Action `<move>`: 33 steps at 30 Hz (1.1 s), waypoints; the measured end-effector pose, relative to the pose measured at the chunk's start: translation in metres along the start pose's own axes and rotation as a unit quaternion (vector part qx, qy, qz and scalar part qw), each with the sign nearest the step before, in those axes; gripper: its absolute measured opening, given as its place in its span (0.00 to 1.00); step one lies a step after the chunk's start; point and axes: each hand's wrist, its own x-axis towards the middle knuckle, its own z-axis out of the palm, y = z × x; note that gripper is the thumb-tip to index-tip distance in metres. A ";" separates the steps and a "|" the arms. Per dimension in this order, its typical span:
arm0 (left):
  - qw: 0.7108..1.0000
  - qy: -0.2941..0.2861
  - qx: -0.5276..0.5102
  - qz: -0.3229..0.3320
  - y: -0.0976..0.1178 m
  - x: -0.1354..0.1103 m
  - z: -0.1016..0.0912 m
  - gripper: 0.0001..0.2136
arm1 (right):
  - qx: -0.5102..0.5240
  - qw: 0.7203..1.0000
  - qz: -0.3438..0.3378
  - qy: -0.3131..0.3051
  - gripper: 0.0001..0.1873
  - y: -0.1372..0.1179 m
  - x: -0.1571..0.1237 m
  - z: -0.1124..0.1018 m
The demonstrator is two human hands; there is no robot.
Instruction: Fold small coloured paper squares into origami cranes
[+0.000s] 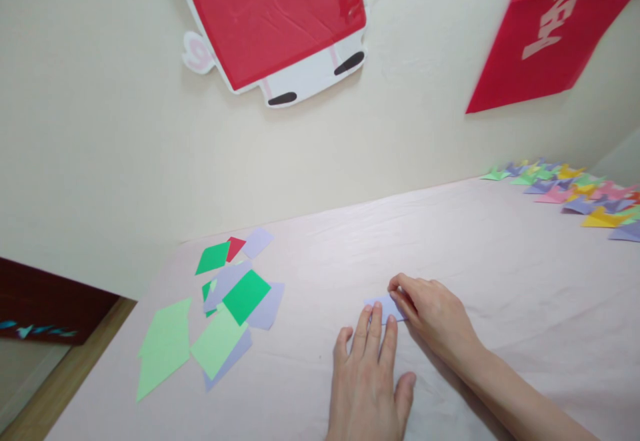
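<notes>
A small lavender paper (384,308) lies on the pale pink table surface (450,247). My left hand (369,381) lies flat with its fingers stretched out, the fingertips pressing on the paper's near edge. My right hand (434,314) comes in from the right, its fingers curled and pinched on the paper's right end. Most of the paper is hidden under both hands.
Loose sheets of green, lavender and red paper (220,314) are scattered to the left. Several folded coloured paper shapes (575,191) lie at the far right near the wall. The table's left edge (100,361) drops to a wooden floor. Red posters hang on the wall (280,21).
</notes>
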 end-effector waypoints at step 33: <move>0.993 -0.033 0.023 -0.111 -0.003 -0.006 -0.033 0.23 | 0.160 0.985 0.020 -0.059 0.31 0.020 -0.012 -0.005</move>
